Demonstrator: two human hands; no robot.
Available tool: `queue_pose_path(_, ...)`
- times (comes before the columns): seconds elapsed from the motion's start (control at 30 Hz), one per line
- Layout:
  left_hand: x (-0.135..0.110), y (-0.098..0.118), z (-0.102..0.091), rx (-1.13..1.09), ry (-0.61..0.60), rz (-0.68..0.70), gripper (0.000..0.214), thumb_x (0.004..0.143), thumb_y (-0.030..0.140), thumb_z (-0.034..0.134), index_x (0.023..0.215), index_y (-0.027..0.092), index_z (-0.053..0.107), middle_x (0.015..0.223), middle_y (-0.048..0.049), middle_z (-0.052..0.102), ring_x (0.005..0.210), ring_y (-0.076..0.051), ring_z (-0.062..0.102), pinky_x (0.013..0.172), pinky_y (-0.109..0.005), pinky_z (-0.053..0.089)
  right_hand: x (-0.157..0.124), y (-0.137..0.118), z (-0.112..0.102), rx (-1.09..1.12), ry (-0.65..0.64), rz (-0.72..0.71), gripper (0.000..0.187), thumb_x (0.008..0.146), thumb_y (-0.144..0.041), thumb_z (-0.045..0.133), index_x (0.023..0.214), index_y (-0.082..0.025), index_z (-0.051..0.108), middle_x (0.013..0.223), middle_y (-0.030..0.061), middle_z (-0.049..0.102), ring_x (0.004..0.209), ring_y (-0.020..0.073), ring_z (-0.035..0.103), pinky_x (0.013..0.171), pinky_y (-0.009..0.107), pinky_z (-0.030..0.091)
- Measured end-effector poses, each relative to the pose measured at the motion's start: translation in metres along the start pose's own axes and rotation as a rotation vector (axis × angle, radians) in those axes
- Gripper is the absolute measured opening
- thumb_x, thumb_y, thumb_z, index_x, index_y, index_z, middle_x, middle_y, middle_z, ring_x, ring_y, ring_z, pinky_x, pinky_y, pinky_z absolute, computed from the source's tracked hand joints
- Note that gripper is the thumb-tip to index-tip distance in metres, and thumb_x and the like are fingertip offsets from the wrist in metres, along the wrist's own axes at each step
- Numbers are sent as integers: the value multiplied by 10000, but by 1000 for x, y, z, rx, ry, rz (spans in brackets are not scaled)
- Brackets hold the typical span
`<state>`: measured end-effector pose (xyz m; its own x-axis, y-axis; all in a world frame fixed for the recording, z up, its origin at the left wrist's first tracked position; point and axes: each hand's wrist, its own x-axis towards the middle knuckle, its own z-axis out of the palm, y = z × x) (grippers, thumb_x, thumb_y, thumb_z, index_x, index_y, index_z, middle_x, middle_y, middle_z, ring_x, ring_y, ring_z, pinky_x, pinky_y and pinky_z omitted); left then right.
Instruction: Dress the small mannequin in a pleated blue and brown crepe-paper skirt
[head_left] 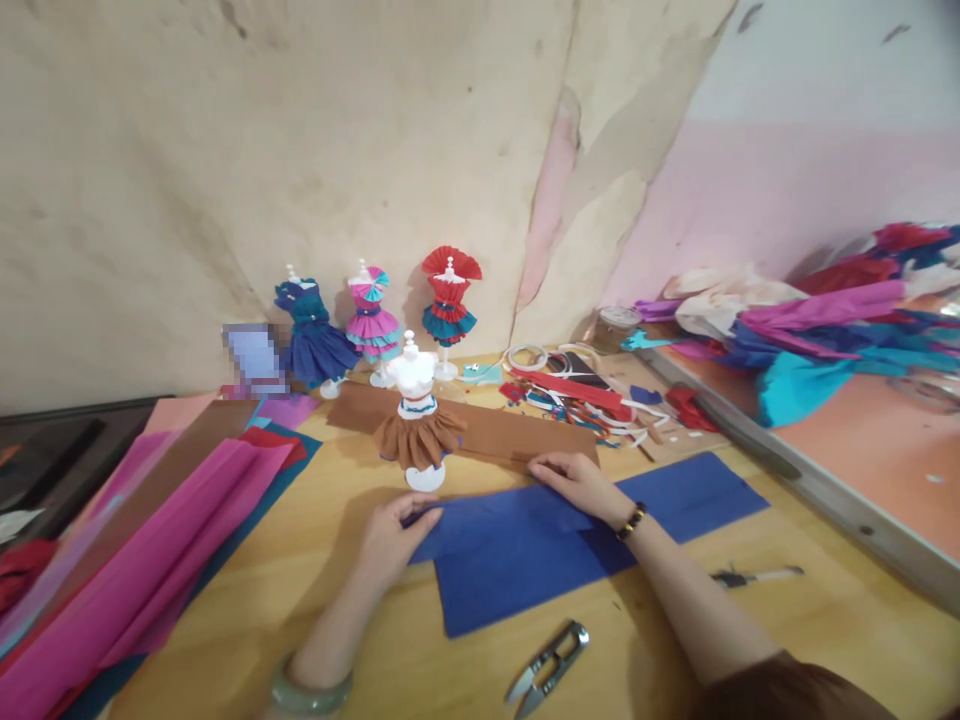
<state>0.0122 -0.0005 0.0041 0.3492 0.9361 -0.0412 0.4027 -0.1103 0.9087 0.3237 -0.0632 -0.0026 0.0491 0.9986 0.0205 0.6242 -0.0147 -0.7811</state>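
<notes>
A dark blue crepe paper sheet (525, 560) lies folded on the wooden table (315, 600). My left hand (394, 540) rests on its left end, fingers curled round the folded edge. My right hand (574, 480) lies flat on the upper fold, fingers stretched out and pressing near a brown paper strip (495, 430). Just beyond my hands stands a small white mannequin (416, 400) wearing a brown pleated skirt.
Three dressed mini mannequins (375, 320) stand against the wall. Pink and magenta paper sheets (150, 530) lie at left, thread snips (547, 665) in front, a craft knife (754, 576) at right, and scraps and tape (592, 390) behind. Crumpled coloured paper (825, 320) is piled far right.
</notes>
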Motion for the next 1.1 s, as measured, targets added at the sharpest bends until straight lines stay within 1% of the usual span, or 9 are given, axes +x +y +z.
queue_pose_path(0.1, -2, -1, 2, -39, -24, -17, 388, 691, 471, 623, 902, 180, 770, 950, -86, 802, 916, -282, 763, 856, -364, 603, -1, 3, 0, -18, 25, -2, 481, 937, -562, 464, 908, -171, 743, 869, 73, 762, 793, 228, 681, 715, 305, 485)
queue_pose_path(0.17, -3, -2, 3, -47, -10, -29, 398, 706, 485, 607, 899, 177, 770, 950, -94, 802, 921, -288, 761, 874, -378, 597, -2, 4, -2, -23, 42, -1, 508, 944, -567, 444, 904, -162, 749, 835, 71, 756, 750, 216, 673, 681, 294, 487)
queue_pose_path(0.33, -4, -2, 2, -65, 19, -48, 377, 716, 492, 617, 883, 191, 770, 945, -86, 803, 910, -290, 761, 858, -377, 600, -2, 3, -5, -40, 98, -6, 546, 946, -585, 421, 908, -153, 754, 748, 48, 737, 660, 186, 652, 604, 266, 486)
queue_pose_path(0.43, -1, -2, 1, -84, 10, -42, 325, 699, 467, 668, 860, 205, 772, 910, -72, 806, 888, -281, 763, 831, -358, 606, -4, 2, -12, -72, 149, -23, 546, 936, -604, 436, 886, -156, 745, 776, 54, 750, 707, 200, 670, 646, 275, 507)
queue_pose_path(0.5, 1, -1, 0, -93, 0, -37, 315, 687, 455, 697, 862, 204, 773, 899, -70, 807, 878, -278, 762, 821, -351, 607, -7, 2, -19, -103, 184, -37, 525, 934, -597, 452, 919, -160, 743, 842, 64, 766, 770, 216, 685, 696, 289, 518)
queue_pose_path(0.7, 0, 0, -1, -105, -29, -38, 368, 695, 460, 690, 926, 184, 766, 951, -78, 804, 899, -278, 757, 839, -364, 596, -12, 9, -39, -249, 230, -57, 473, 951, -546, 452, 948, -177, 748, 917, 95, 782, 799, 241, 703, 717, 315, 513)
queue_pose_path(0.8, 0, -1, 0, -102, -31, -34, 393, 694, 465, 684, 956, 183, 763, 972, -81, 802, 910, -278, 753, 854, -368, 585, -10, 18, -42, -358, 245, -39, 499, 958, -544, 415, 894, -178, 748, 862, 114, 776, 747, 250, 703, 673, 323, 487)
queue_pose_path(0.9, 1, -4, 1, -76, 1, -33, 408, 674, 462, 701, 964, 183, 768, 921, -82, 805, 894, -284, 747, 859, -384, 570, -8, 27, -42, -469, 256, -19, 548, 969, -546, 360, 814, -182, 739, 776, 125, 758, 702, 257, 697, 635, 321, 453)
queue_pose_path(1.1, 0, 0, 0, -34, 47, 11, 296, 684, 480, 692, 762, 206, 772, 849, -51, 800, 865, -276, 721, 861, -360, 539, -4, 39, -41, -653, 243, 3, 499, 991, -460, 361, 817, -178, 734, 738, 132, 748, 685, 249, 699, 601, 299, 410)
